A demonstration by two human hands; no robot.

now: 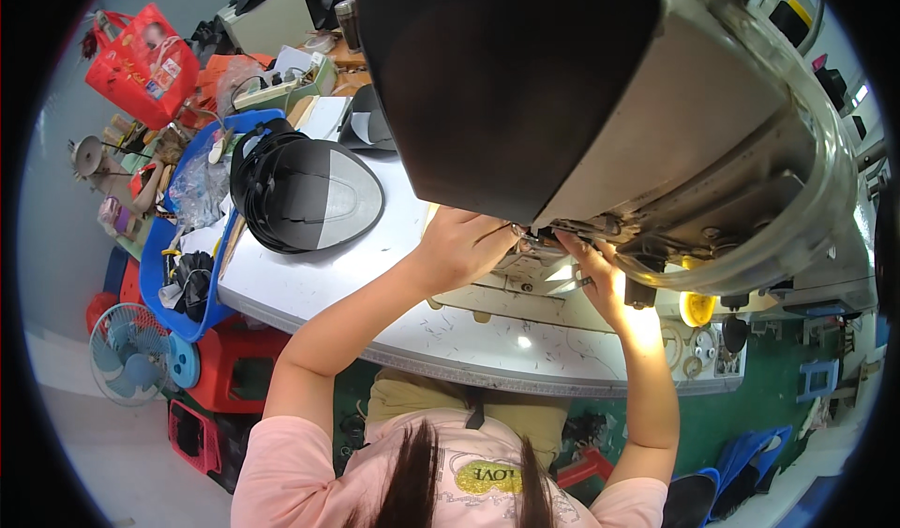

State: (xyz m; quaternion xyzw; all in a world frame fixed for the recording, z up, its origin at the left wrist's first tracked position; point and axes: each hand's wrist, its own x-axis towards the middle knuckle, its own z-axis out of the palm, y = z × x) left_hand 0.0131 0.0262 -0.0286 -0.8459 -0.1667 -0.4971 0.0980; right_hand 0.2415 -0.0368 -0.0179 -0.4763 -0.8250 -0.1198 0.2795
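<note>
A large sewing machine (731, 88) with a dark end cover fills the upper middle and right. At its needle area both my hands meet. My left hand (464, 249) is closed, its thumb and fingers pinched together beside the needle; what they pinch is hidden under the machine head. My right hand (600, 277) comes in from the right, its index finger reaching to the same spot. Something thin and shiny shows by its curled fingers, too small to name. To the left on the white table (412, 341) lies a stack of black and grey cap-like pieces (342, 200).
Another dark piece (368, 120) lies behind the stack. Blue bins (155, 289) with plastic bags and scraps stand left of the table, above a red stool (220, 369) and a fan (131, 355). A yellow round part (697, 309) hangs near my right wrist. Thread bits litter the tabletop.
</note>
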